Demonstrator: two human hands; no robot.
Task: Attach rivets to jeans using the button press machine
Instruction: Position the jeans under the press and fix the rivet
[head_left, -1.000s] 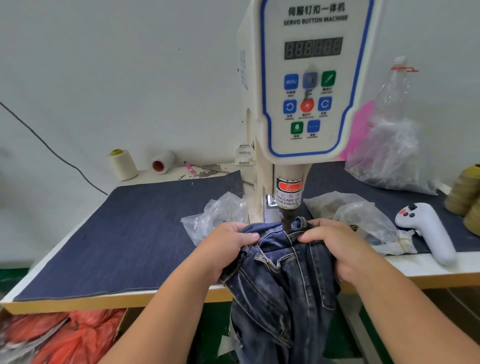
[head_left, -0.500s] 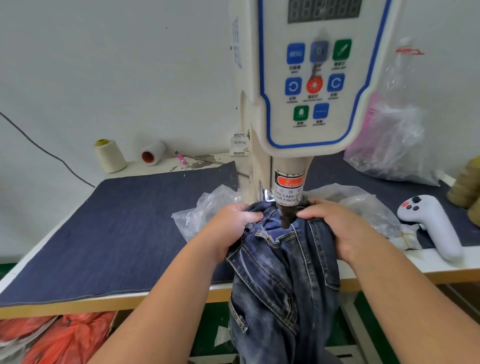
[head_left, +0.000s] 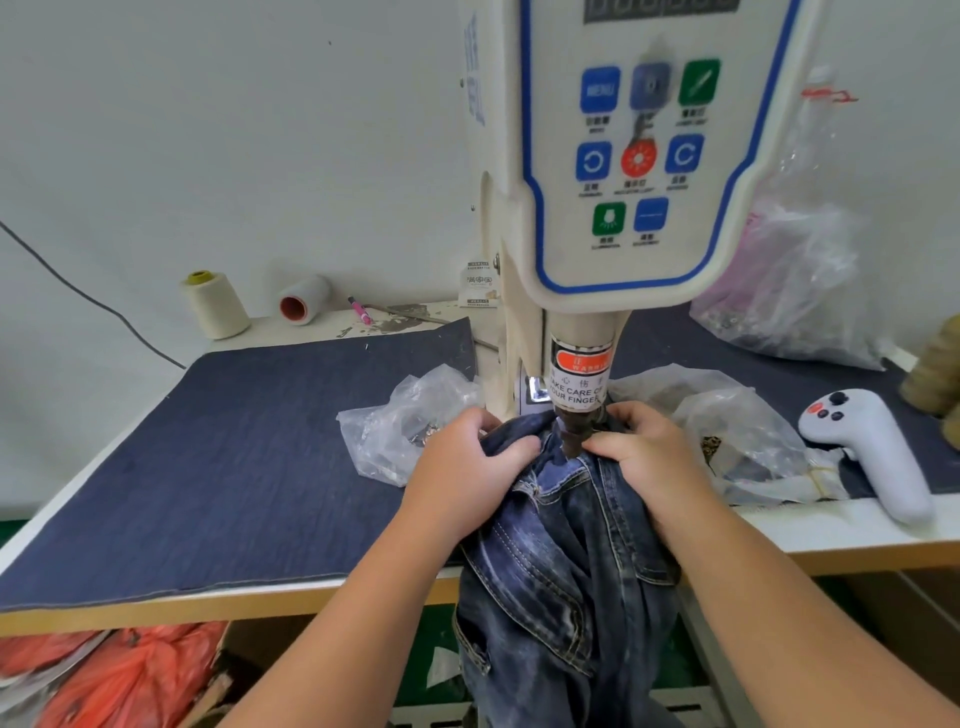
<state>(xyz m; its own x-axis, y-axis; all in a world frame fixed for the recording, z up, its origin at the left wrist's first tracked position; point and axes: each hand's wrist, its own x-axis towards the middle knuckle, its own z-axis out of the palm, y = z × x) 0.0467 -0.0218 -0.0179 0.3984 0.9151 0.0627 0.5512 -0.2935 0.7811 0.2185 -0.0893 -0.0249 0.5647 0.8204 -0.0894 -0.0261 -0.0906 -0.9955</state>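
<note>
Jeans held under press head

Both hands grip dark blue denim jeans (head_left: 566, 561), bunched at the worktop's (head_left: 852, 540) near edge: left hand (head_left: 467, 467) left of the cream button press machine's (head_left: 623, 156) dark punch (head_left: 571, 436), right hand (head_left: 649, 457) right. Machine label reads "WARNING", "TAKE CARE OF YOUR FINGER"; one blue button says "MENU". White handheld controller (head_left: 878, 457) lies far right.
</note>
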